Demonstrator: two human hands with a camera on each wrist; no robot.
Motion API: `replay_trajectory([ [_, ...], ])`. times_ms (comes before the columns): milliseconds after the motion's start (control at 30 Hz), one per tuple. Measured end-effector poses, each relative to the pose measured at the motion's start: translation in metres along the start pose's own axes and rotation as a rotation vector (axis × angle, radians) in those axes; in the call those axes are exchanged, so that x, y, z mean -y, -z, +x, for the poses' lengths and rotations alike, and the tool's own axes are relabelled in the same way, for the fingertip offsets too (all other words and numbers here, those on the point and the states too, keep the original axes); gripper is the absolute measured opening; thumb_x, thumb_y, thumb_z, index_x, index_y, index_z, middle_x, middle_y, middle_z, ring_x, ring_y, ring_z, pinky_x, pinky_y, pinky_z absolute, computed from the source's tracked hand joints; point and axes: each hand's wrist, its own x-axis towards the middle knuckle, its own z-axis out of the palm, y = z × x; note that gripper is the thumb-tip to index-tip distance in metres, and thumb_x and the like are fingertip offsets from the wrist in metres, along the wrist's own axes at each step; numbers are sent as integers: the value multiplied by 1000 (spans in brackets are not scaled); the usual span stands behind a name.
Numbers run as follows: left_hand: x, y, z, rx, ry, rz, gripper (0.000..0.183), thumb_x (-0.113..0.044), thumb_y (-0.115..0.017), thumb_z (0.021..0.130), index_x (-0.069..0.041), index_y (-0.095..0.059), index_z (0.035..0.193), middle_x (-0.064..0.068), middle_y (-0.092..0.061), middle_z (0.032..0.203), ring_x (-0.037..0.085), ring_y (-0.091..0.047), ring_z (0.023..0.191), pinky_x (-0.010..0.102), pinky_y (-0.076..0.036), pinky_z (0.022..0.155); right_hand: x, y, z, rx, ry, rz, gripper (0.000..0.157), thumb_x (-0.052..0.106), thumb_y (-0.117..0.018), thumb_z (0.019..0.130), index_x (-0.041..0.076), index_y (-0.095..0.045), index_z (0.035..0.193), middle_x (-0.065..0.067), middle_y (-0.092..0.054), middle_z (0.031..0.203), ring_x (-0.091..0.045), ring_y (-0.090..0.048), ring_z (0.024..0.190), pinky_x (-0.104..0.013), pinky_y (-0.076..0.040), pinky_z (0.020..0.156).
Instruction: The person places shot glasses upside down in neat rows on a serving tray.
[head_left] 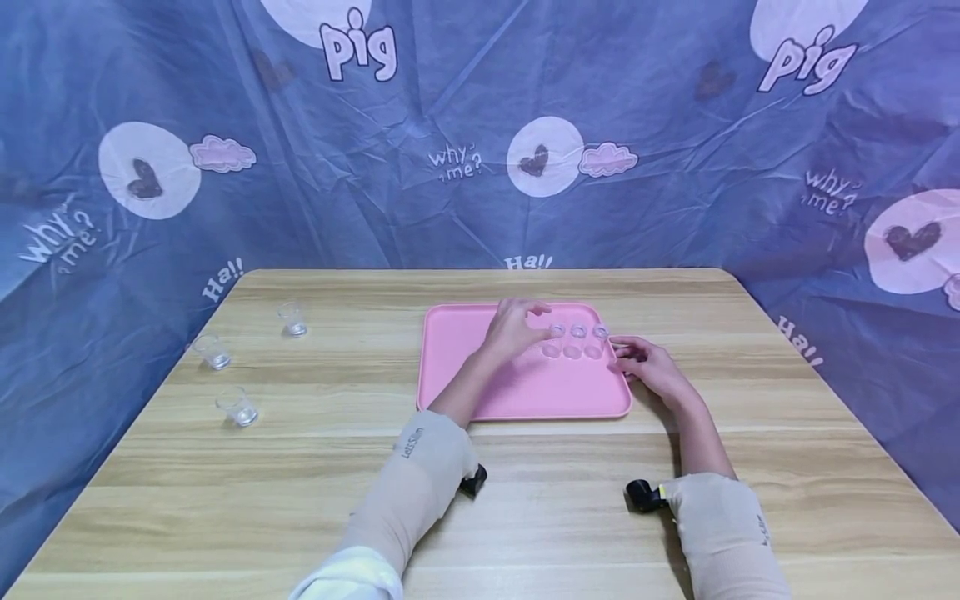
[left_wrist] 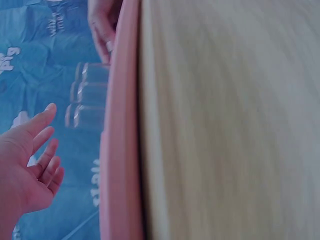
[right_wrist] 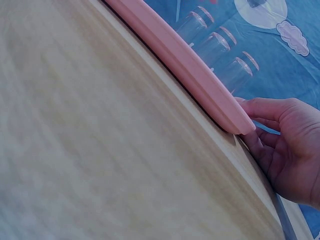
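Three cups (head_left: 578, 332) sit at the far right of the tray (head_left: 551, 396). Left hand (head_left: 514, 328): fingers spread, empty. Right hand (head_left: 651, 364): at tray edge, pinch unclear. Cups probably light, slick, fragile; I'd grip the sides.

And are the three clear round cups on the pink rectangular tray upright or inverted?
Inverted: the cups show thick bases on top, wider rims down on the tray.

Backdrop (head_left: 420, 221): "pig", "why me?", "Ha!!"; L slv (head_left: 431, 458): "Lets Slim"
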Motion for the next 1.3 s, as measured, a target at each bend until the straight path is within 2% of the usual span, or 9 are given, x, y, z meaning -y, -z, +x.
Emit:
replay_trajectory([
  [267,14,46,-22,-106,21,-105,38,-20,-77,74,-11,-66,109,5,-58,109,20,-48,102,33,-41,85,-3,1,-3,-1,-6,-14,50,8,-57,89,-4,-39,134,-24,-48,112,-9,-52,81,-23,-49,67],
  [467,34,82,-42,-222,-15,-139,38,-17,-78,74,-6,-66,108,8,-61,107,27,-51,100,37,-42,85,-4,3,-4,-4,3,-8,49,7,-58,89,-5,-40,133,-25,-49,111,-7,-53,79,-22,-49,68],
  [633,51,109,-62,-280,13,-168,35,-14,-75,76,-3,-65,108,10,-59,107,29,-49,100,39,-40,85,-6,3,-4,-8,8,-18,49,8,-58,89,-6,-40,133,-24,-49,110,-8,-53,78,-22,-49,67],
  [900,74,158,-95,-346,59,-114,36,-13,-73,78,0,-63,110,16,-59,108,32,-48,100,43,-39,85,-6,2,-2,-6,12,1,50,6,-59,88,-6,-40,132,-26,-50,110,-7,-54,77,-23,-50,67],
  [1100,89,190,-120,-420,86,-64,35,-9,-72,79,2,-62,111,18,-58,107,30,-47,97,43,-38,84,-6,1,-1,-8,16,-1,50,6,-59,87,-6,-40,132,-24,-51,108,-7,-54,77,-23,-50,67],
  [1300,101,219,-151,-481,150,-9,35,-14,-71,81,1,-62,112,16,-58,107,25,-47,96,33,-38,81,-5,-1,1,-3,40,23,49,4,-59,87,-7,-41,131,-22,-52,106,-7,-55,76,-22,-50,66],
])
